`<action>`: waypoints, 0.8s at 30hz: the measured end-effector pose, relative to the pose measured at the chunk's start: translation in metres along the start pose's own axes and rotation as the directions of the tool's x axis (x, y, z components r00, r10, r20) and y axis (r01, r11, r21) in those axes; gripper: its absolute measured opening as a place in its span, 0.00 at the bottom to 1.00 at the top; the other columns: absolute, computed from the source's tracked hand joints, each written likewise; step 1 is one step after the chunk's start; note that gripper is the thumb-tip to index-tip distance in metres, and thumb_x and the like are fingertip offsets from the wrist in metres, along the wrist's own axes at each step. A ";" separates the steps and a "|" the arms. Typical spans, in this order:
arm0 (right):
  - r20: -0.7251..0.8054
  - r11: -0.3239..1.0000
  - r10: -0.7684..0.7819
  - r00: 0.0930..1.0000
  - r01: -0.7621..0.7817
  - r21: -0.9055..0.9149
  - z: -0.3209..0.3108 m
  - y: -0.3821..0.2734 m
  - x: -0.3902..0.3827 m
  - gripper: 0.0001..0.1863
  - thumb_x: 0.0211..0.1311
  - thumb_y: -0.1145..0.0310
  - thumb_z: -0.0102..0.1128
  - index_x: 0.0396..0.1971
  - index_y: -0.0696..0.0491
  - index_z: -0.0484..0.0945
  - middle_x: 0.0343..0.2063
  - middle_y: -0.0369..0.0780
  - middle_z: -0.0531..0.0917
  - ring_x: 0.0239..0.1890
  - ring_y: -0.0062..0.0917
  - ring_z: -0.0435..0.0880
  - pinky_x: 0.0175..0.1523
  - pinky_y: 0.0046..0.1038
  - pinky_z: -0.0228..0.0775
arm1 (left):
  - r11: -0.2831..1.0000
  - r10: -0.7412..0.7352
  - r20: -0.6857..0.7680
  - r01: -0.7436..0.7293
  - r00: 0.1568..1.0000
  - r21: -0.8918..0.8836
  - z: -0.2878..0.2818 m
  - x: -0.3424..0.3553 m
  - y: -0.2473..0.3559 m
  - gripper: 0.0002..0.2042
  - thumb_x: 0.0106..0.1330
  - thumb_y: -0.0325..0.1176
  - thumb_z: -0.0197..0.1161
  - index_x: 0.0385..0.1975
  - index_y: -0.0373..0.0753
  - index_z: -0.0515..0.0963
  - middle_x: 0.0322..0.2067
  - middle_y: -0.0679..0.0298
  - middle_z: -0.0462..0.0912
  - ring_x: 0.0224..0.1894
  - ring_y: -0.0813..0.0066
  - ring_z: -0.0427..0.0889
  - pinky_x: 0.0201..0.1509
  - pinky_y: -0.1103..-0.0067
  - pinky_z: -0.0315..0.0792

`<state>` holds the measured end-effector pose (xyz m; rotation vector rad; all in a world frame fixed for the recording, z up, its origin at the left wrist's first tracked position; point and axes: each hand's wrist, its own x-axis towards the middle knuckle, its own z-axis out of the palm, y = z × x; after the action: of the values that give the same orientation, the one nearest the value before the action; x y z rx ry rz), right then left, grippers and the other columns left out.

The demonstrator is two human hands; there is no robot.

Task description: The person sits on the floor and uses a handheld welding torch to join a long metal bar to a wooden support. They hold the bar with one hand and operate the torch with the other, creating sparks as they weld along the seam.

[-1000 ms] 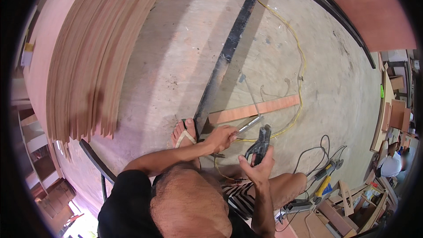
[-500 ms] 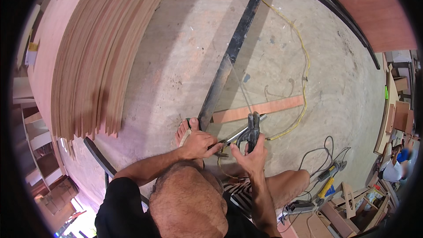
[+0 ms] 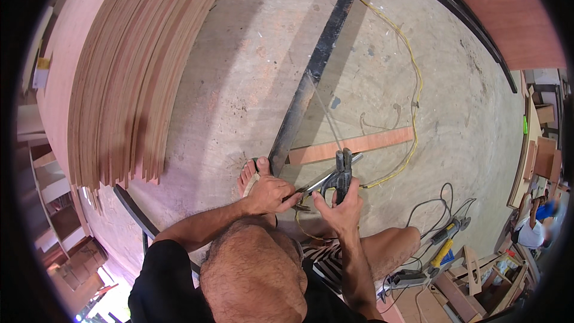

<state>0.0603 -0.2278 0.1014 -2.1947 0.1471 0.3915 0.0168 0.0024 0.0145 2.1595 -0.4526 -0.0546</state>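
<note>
My left hand (image 3: pixel 270 194) is closed by my foot, its fingertips at the lower end of a shiny narrow metal tube (image 3: pixel 323 182), which slants up to the right. My right hand (image 3: pixel 344 206) grips a black welding electrode holder (image 3: pixel 342 178). A thin grey welding rod (image 3: pixel 326 110) runs from the holder's jaws to a long black steel bar (image 3: pixel 323 51). The rod's far tip appears to meet the bar near its middle. The bar's near end lies beside my sandalled foot (image 3: pixel 256 170). Part of the tube is hidden behind the holder.
A reddish wood strip (image 3: pixel 359 145) and a yellow cable (image 3: pixel 417 78) lie on the concrete floor. Stacked plywood sheets (image 3: pixel 134 78) stand left. An angle grinder (image 3: pixel 448 233) with black cords and wood scraps (image 3: pixel 472 272) sit lower right. Another person (image 3: pixel 532 227) is at far right.
Hardly anything differs. My right hand and the electrode holder have shifted very slightly upward. My left hand stays in place.
</note>
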 end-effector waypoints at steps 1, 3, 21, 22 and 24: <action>0.000 1.000 -0.001 1.000 0.001 -0.002 0.000 0.000 0.000 0.35 0.51 0.56 0.89 0.46 0.56 0.71 0.20 0.37 0.78 0.19 0.27 0.79 0.27 0.33 0.74 | 1.000 0.001 0.000 -0.001 1.000 0.001 0.000 0.000 0.000 0.17 0.67 0.37 0.74 0.19 0.37 0.79 0.18 0.59 0.80 0.22 0.57 0.83 0.31 0.65 0.75; -0.019 0.999 -0.031 0.999 0.031 0.011 0.002 -0.002 0.001 0.33 0.52 0.59 0.88 0.44 0.55 0.70 0.18 0.34 0.76 0.18 0.20 0.74 0.25 0.29 0.70 | 1.000 0.004 0.000 -0.004 1.000 0.004 0.001 -0.001 0.000 0.17 0.67 0.37 0.74 0.19 0.37 0.79 0.18 0.59 0.80 0.22 0.58 0.83 0.31 0.65 0.76; -0.020 0.999 -0.033 0.999 0.034 0.019 0.004 -0.002 0.003 0.32 0.53 0.61 0.88 0.43 0.55 0.69 0.17 0.33 0.75 0.18 0.18 0.72 0.25 0.28 0.68 | 1.000 0.012 -0.009 -0.012 1.000 -0.002 0.001 -0.001 0.000 0.17 0.67 0.38 0.74 0.18 0.37 0.79 0.18 0.58 0.80 0.22 0.55 0.83 0.30 0.65 0.77; -0.020 0.999 -0.033 0.999 0.033 0.018 0.004 -0.003 0.003 0.32 0.53 0.61 0.88 0.43 0.55 0.69 0.17 0.33 0.75 0.18 0.18 0.72 0.25 0.28 0.69 | 1.000 0.011 -0.006 -0.011 1.000 -0.001 0.001 -0.001 0.000 0.17 0.67 0.38 0.74 0.18 0.37 0.79 0.18 0.58 0.80 0.22 0.55 0.83 0.30 0.64 0.77; -0.023 0.999 -0.038 0.999 0.038 0.022 0.004 -0.005 0.003 0.32 0.53 0.61 0.88 0.43 0.55 0.69 0.17 0.33 0.75 0.18 0.18 0.72 0.25 0.28 0.69 | 1.000 0.009 0.000 -0.009 1.000 0.002 0.000 -0.001 0.000 0.17 0.67 0.38 0.73 0.18 0.37 0.79 0.18 0.58 0.80 0.22 0.55 0.84 0.31 0.64 0.77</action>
<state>0.0634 -0.2214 0.1025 -2.1767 0.1214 0.3423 0.0160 0.0021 0.0146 2.1590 -0.4618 -0.0490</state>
